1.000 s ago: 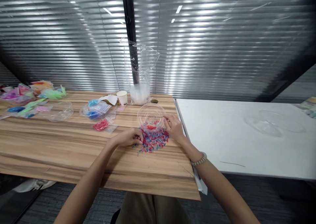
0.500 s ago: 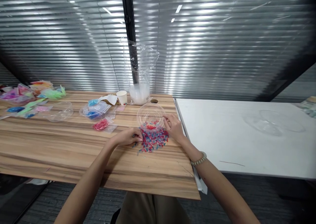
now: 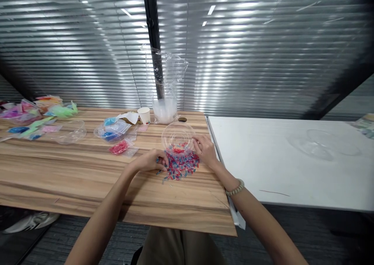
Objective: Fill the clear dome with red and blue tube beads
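Head view has a bunch of bright packets (image 3: 22,111) way out to the left of the left hand, up on the wood counter (image 3: 73,175), with a green bag (image 3: 66,110) just beside them. Coming back toward that hand you get a clear bowl (image 3: 70,132), then a dish (image 3: 112,132) with blue packets in it, then a red packet (image 3: 119,147) near the hand, a bit farther out and to its left. Cup (image 3: 144,116) is well beyond the hand.

Left hand (image 3: 152,160) itself is curled, thumb and fingertips narrow, right at the left edge of the bits (image 3: 182,165). Can't tell if it's pinching one, they're tiny. Those bits are red and blue, spread on the counter between both hands. Clear bag (image 3: 165,111) with white stuff inside stands well beyond the hands.

Tub (image 3: 177,130) is clear and tilted, between the hands at the far edge of the bits, some red ones showing low in it. Right hand (image 3: 205,150) is pinching its right rim, bracelet (image 3: 235,189) on that arm. Well right of that hand, there's clear lids (image 3: 312,150) on the white counter (image 3: 248,167).
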`<action>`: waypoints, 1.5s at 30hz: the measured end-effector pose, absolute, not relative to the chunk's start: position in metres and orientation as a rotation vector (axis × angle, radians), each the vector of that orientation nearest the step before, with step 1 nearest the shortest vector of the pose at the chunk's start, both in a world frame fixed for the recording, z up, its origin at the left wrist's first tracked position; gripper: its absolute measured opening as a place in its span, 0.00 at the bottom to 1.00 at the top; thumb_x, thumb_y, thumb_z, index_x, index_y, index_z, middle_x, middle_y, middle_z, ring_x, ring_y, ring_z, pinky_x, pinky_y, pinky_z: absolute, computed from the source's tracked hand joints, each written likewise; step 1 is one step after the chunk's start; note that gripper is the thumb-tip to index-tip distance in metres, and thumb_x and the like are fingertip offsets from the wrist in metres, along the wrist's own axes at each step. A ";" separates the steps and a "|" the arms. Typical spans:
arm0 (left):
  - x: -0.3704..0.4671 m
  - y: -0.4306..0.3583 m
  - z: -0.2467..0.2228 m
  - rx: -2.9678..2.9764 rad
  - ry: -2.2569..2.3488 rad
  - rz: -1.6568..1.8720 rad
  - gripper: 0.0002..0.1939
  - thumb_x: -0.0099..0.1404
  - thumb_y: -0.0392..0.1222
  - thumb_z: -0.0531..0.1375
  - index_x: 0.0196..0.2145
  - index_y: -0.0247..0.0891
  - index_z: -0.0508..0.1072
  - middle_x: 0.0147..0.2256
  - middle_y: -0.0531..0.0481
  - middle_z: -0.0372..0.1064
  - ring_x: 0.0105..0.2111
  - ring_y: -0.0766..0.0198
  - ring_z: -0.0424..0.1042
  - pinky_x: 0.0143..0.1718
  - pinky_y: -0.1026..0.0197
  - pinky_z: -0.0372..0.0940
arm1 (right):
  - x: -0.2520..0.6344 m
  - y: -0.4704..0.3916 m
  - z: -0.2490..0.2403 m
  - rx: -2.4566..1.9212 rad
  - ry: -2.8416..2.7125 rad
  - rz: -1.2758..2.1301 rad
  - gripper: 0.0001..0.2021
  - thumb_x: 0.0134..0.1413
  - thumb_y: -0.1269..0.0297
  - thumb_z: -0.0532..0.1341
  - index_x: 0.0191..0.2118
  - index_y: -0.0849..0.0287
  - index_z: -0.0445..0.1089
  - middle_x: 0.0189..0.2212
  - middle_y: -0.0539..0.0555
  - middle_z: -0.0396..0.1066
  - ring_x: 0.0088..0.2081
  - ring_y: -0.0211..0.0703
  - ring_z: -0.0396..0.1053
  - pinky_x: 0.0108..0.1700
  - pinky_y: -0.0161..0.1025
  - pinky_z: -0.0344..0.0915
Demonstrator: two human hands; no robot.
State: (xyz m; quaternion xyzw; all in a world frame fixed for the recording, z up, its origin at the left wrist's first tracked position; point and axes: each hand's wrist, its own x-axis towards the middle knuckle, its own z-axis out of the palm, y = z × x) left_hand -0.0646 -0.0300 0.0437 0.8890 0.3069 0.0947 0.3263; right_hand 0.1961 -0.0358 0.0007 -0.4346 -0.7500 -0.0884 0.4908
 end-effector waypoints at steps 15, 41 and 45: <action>-0.062 -0.030 0.039 2.304 0.689 0.228 0.09 0.51 0.44 0.65 0.25 0.35 0.76 0.24 0.49 0.70 0.26 0.66 0.66 0.28 0.67 0.59 | 0.196 -0.035 -0.001 -1.062 -1.821 -0.187 0.09 0.57 0.69 0.51 0.41 0.58 0.67 0.37 0.55 0.72 0.40 0.46 0.68 0.42 0.44 0.66; -0.064 -0.037 0.053 2.008 0.825 0.330 0.11 0.52 0.44 0.65 0.28 0.31 0.75 0.26 0.47 0.72 0.24 0.67 0.67 0.25 0.68 0.61 | 0.196 -0.034 -0.001 -1.052 -1.810 -0.196 0.09 0.58 0.68 0.51 0.41 0.59 0.67 0.36 0.57 0.72 0.38 0.46 0.68 0.40 0.44 0.67; -0.062 -0.038 0.056 2.006 0.809 0.400 0.10 0.53 0.43 0.64 0.27 0.32 0.75 0.26 0.47 0.73 0.26 0.66 0.69 0.28 0.67 0.62 | 0.195 -0.035 -0.001 -1.062 -1.804 -0.185 0.09 0.58 0.68 0.51 0.41 0.58 0.67 0.36 0.56 0.72 0.39 0.46 0.68 0.41 0.44 0.67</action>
